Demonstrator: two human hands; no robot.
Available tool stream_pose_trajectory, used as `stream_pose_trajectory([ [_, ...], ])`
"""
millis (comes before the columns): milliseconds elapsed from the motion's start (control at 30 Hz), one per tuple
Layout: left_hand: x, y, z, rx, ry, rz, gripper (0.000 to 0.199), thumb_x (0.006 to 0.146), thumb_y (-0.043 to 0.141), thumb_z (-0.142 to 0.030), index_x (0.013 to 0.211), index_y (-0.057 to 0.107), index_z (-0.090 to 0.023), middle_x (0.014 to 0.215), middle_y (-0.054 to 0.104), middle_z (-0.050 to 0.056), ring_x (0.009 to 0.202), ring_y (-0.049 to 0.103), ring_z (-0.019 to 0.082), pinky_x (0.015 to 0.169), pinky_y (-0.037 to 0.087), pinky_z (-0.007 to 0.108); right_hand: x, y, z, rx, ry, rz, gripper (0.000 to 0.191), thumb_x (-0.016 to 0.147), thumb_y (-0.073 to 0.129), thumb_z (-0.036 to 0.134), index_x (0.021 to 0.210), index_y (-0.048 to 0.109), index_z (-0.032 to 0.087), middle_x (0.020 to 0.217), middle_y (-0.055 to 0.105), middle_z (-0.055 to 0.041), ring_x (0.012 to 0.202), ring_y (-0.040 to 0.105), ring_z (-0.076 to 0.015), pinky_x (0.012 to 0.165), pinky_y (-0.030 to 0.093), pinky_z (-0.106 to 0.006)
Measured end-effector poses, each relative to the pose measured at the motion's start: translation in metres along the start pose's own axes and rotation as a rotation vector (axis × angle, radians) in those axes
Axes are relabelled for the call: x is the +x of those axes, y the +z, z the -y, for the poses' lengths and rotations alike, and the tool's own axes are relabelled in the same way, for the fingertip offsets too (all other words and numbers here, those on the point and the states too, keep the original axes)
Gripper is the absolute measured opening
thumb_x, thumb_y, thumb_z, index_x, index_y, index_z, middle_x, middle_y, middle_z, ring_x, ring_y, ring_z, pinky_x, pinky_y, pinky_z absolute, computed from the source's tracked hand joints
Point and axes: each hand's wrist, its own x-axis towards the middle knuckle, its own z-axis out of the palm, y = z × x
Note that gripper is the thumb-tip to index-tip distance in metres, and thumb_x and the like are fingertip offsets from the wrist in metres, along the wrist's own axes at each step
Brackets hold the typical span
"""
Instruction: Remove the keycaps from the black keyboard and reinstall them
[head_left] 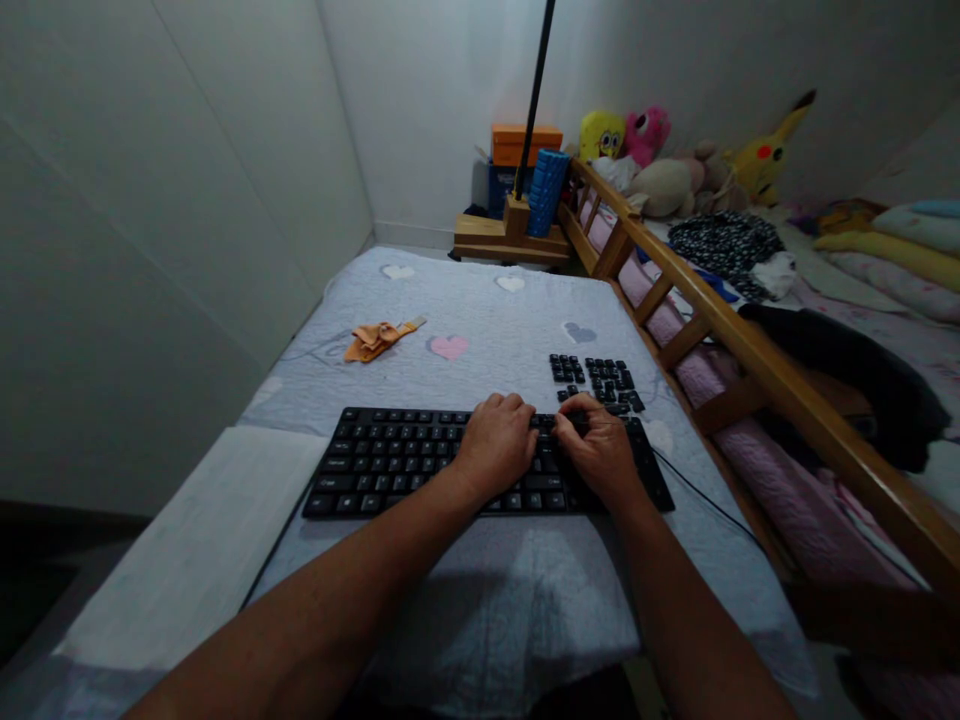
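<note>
A black keyboard (405, 455) lies across the cloth-covered table in front of me. Its right end shows bare black housing without keycaps. My left hand (499, 435) rests on the keyboard right of its middle, fingers curled over the upper rows and closed against it. Just beside it, my right hand (596, 440) pinches thumb and forefinger together at the upper right of the keys; what is between them is too small to make out. Loose black keycaps (611, 380) lie grouped behind the keyboard's right end.
An orange cloth with a brush (382, 338) lies at the back left. White sheeting (202, 540) covers the left side. A cable (712, 502) runs off rightward. A wooden bed rail (705, 315) borders the right, with plush toys and bedding beyond. A dark pole (535, 95) stands behind.
</note>
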Motion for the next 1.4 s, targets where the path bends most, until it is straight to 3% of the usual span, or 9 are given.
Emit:
stream_pose_trajectory([
  [167,0.000,0.001,0.000,-0.002,0.000,0.004,0.021,0.093,0.053,-0.028,0.106,0.066,-0.019,0.108,0.066,0.009,0.104,0.056,0.026,0.094,0.046,0.040,-0.002,0.003,-0.003,0.046,0.056,0.013,0.012,0.086,0.055,0.032,0.079,0.056,0.022,0.063,0.058,0.0031,0.054,0.056,-0.0140,0.056,0.043,-0.025],
  [400,-0.001,0.001,0.001,-0.006,0.009,-0.011,0.022,0.093,0.052,-0.028,0.106,0.066,-0.018,0.107,0.066,0.009,0.104,0.056,0.026,0.093,0.046,0.040,-0.003,0.002,0.001,0.056,0.059,0.001,0.014,0.084,0.058,0.033,0.077,0.056,0.022,0.061,0.058,0.0031,0.053,0.057,-0.0137,0.055,0.043,-0.025],
  [667,-0.001,0.001,0.001,0.008,0.004,0.001,0.022,0.094,0.051,-0.029,0.107,0.066,-0.019,0.108,0.066,0.009,0.105,0.056,0.026,0.094,0.046,0.040,0.000,-0.005,-0.007,0.130,0.211,-0.007,0.012,0.083,0.057,0.033,0.080,0.057,0.022,0.061,0.063,0.0020,0.052,0.059,-0.0149,0.053,0.044,-0.025],
  [1000,-0.001,0.003,0.001,0.012,0.025,-0.026,0.022,0.093,0.052,-0.028,0.105,0.067,-0.017,0.105,0.066,0.009,0.102,0.056,0.027,0.090,0.047,0.041,0.002,-0.011,-0.006,-0.040,-0.024,0.008,0.008,0.082,0.051,0.026,0.082,0.059,0.022,0.075,0.065,-0.0007,0.072,0.062,-0.0178,0.072,0.047,-0.028],
  [1400,-0.001,0.001,0.000,0.013,0.014,-0.004,0.023,0.094,0.051,-0.029,0.107,0.066,-0.017,0.108,0.066,0.010,0.105,0.056,0.027,0.094,0.046,0.040,0.001,-0.011,-0.011,-0.123,-0.112,0.062,0.011,0.085,0.047,0.019,0.084,0.057,0.022,0.077,0.065,-0.0018,0.075,0.063,-0.0188,0.071,0.045,-0.028],
])
